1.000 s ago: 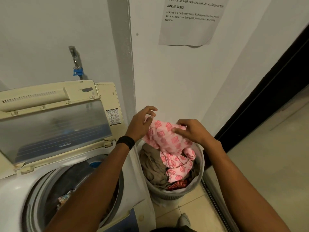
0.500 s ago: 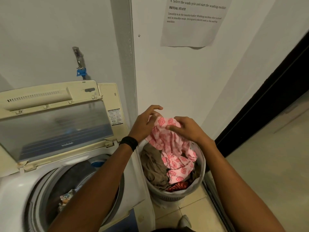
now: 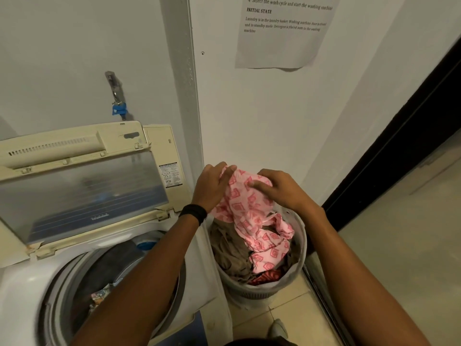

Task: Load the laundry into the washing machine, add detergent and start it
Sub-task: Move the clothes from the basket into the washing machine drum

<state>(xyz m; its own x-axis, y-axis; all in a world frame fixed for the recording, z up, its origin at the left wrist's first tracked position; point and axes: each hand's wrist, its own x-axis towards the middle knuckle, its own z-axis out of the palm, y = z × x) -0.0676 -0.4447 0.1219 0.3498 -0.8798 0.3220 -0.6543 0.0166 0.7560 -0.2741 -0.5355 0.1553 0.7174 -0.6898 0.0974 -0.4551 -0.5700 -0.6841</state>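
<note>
- From my remote seat, both hands are on the pink cloth above the laundry basket, right of the washing machine.
- The left hand lies over the cloth's top left corner, and a fold pokes up between its fingers. It pinches that fold. A second ago those fingers were lifted and curled apart above the fabric.
- The right hand grips the cloth's top right part, with the fingers curled down and the thumb pointing left. It sits about where it was a second ago.
- The cloth is bunched into a narrower, taller wad between the hands than it was a second ago, when it lay broader. Its lower end trails into the basket.
- In the basket, a brown garment lies on the left under the pink cloth, and a red patterned piece shows at the near edge. Neither has moved.
- The basket stands on the tiled floor, just beside the machine.
- The machine's lid is propped up against the far wall. The open drum holds some dark and patterned laundry, as it did before.
- A black wristband is on the left wrist.
- A printed notice hangs on the far wall, and a tap with a blue fitting is above the machine.
</note>
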